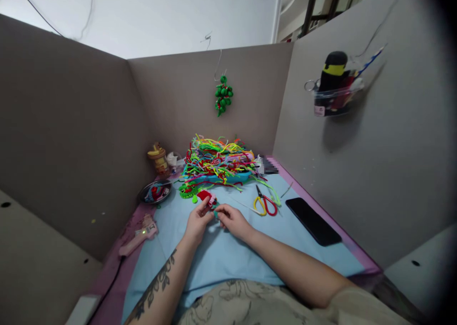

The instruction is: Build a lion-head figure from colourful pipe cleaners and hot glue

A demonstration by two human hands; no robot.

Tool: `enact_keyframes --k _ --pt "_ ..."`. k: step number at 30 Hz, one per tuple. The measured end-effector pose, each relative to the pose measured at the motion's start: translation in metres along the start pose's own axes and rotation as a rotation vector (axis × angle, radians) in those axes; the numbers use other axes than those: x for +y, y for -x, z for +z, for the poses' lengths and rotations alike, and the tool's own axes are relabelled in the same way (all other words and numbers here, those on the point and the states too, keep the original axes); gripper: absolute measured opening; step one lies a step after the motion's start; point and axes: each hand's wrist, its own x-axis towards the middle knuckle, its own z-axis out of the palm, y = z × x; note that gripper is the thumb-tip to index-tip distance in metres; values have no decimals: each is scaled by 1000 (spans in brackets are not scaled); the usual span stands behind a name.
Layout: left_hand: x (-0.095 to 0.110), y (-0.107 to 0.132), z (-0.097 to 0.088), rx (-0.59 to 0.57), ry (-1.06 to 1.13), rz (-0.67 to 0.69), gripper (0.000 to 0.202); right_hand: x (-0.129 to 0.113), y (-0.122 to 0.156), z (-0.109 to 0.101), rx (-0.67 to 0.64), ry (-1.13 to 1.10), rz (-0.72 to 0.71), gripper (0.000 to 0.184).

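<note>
My left hand point(197, 221) and my right hand point(232, 220) meet over the light blue mat point(250, 248), fingertips pinched together on a small red and green pipe-cleaner piece point(208, 198). Both hands have their fingers curled closed around it. Just behind the hands lies a green pipe-cleaner shape point(186, 190). Further back a blue tray point(228, 177) holds a heap of many-coloured pipe cleaners point(217, 158).
Scissors point(264, 204) with yellow and red handles lie right of the hands, a black phone point(313, 220) further right. A pink glue gun point(140, 234) lies at the left, a small dish point(156, 192) and a figurine point(158, 159) behind it. Grey partitions surround the desk; a green ornament point(223, 95) hangs on the back wall.
</note>
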Motion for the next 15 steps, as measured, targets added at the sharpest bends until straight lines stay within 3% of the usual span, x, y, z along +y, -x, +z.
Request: enact_keyframes --k 6,15 --pt "-3 1 1 -13 -143 55 63 0 0 0 70 68 -77 13" --pt "-10 2 0 24 -493 254 57 4 -3 1 71 -68 88 17"
